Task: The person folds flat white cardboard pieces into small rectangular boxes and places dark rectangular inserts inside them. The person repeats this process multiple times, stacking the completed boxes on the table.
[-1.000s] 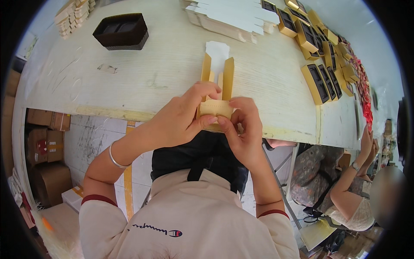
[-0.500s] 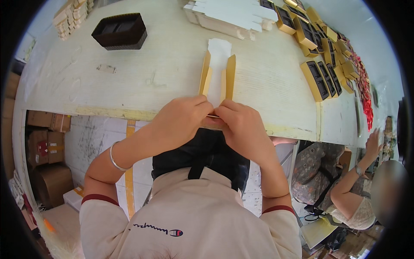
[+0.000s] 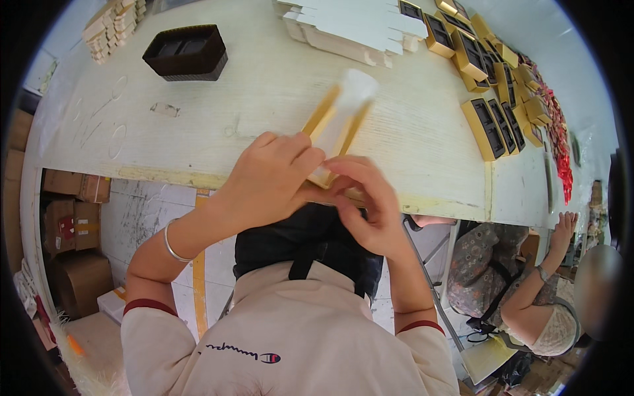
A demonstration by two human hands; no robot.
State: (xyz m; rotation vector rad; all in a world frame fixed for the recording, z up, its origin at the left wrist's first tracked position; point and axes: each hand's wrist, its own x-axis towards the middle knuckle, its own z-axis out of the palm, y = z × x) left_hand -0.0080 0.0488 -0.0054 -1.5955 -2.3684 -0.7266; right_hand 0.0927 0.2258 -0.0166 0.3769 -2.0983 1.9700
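Observation:
A partly folded gold carton (image 3: 319, 121), white on its inside, lies tilted at the near edge of the table, its far end leaning right and blurred by motion. Closed around its near left side, my left hand (image 3: 277, 173) grips it. My right hand (image 3: 368, 201) is at the near right corner, fingers bent and thumb apart from them; its fingertips are at the carton wall. The folds between both hands are partly hidden by fingers.
Dark brown plastic trays (image 3: 187, 56) stand at the far left, near stacked pale pieces (image 3: 113, 30). White flat cartons (image 3: 350, 23) pile at the back. Gold boxes with dark inserts (image 3: 485, 129) and red packets (image 3: 558, 148) fill the right. A co-worker's hand (image 3: 563, 230) rests at the table's right.
The carton has turned, its far end swinging right, and its near end sits between my hands. My right hand's fingers have spread from their pinch. My left hand keeps its grip.

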